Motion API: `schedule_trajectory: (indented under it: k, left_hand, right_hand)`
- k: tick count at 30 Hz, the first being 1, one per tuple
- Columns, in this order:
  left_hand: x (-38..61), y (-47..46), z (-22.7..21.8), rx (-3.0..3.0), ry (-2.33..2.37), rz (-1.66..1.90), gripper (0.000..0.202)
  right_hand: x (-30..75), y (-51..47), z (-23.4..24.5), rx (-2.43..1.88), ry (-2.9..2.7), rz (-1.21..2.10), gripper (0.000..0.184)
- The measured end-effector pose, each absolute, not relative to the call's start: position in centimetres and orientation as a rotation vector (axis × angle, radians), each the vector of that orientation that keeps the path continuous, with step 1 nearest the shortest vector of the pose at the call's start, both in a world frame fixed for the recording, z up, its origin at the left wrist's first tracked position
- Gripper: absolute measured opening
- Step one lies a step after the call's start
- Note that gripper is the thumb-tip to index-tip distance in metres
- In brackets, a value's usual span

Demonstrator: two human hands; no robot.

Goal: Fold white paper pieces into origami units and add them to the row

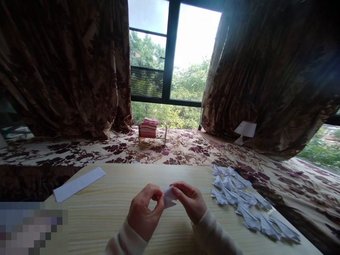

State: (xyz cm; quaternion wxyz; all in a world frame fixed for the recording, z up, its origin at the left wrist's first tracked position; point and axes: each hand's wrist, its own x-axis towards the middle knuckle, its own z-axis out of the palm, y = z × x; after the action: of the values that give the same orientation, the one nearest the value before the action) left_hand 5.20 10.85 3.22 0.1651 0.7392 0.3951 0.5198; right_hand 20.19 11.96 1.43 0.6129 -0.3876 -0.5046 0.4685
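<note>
A small folded piece of white paper (169, 199) is held up over the table between both hands. My left hand (145, 209) pinches its left edge between thumb and index finger. On the other side, my right hand (190, 200) grips the upper right edge with thumb and fingers closed. Several folded white paper pieces with pointed ends (228, 185) lie in loose rows on the right of the table. A flat strip of white paper (79, 183) rests at the table's far left.
The pale wooden table (117, 191) stands against a ledge with a floral cloth (186, 145). On the ledge are a small rack (165, 136) with striped folded cloths (149, 127) and a white lamp (245, 129). Dark patterned curtains (66, 67) flank the window. A pixelated patch covers the lower left corner.
</note>
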Motion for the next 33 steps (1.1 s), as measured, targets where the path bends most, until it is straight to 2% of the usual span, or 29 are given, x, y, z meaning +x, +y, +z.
schedule_trajectory:
  k: [16,21,26,33]
  left_hand:
    - [5.5,10.7,3.1,1.841,1.183,1.404,0.002]
    - [5.8,10.9,3.1,1.684,1.188,1.330,0.026]
    - [5.4,10.9,3.1,1.781,1.179,1.135,0.026]
    - [5.6,10.6,3.7,1.720,1.100,1.137,0.027]
  right_hand:
    - [20.2,12.1,0.8,-0.853,-1.115,1.092,0.018]
    - [20.2,12.1,0.7,-0.930,-1.088,1.055,0.026]
    - [20.2,12.3,0.4,-0.935,-1.100,1.075,0.028]
    - [20.2,12.0,0.7,-0.928,-1.183,1.136,0.028]
